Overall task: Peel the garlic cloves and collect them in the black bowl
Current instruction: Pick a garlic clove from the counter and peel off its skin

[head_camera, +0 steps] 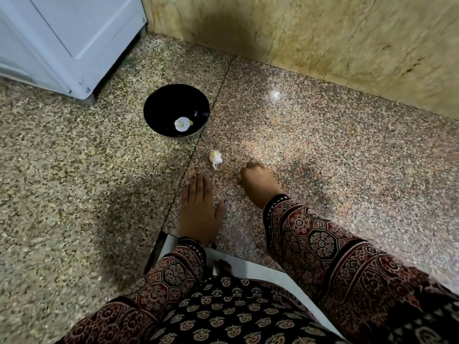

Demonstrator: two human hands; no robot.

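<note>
head view: garlic (215, 158) is left on counter (323, 145) between bowl (169, 103) and hands, likely for reach. left hand (198, 209) is laid flat, fingers straight; right hand (258, 184) is curled, its hold cannot be told.

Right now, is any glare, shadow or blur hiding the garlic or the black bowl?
Head view: no, the garlic piece and black bowl read sharply. Head view: one glare spot on the stone counter sits right of the bowl, a soft shadow darkens the wall corner, and the wide lens bends and blurs the frame edges.
</note>
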